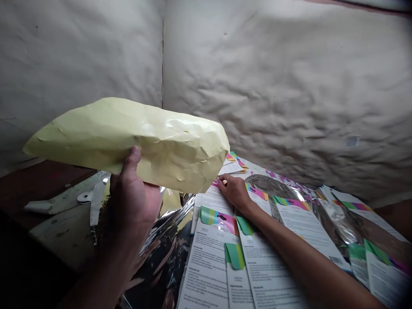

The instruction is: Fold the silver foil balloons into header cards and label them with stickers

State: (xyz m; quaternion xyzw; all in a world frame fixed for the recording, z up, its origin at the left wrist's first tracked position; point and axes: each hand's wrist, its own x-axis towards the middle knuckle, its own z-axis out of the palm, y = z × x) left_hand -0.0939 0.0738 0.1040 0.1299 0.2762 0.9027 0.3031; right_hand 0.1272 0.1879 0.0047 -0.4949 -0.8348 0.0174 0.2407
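A large pale yellow sheet [144, 141], creased and bent, is held up by my left hand [135, 193], with the thumb on its near face and the other fingers hidden behind it. My right hand [233, 191] reaches to the printed cards with its fingers curled together near the sheet's lower right corner. What those fingers grip, if anything, is too small to make out. Below lie several white printed cards [209, 253] with green, yellow and pink top flaps, overlapping one another.
Shiny foil-like film [170, 249] lies left of the cards. Clear plastic [334, 214] sits among cards at the right. A strip with a white round piece [84, 197] lies at the left. Wrinkled pale sheeting [277, 86] rises behind.
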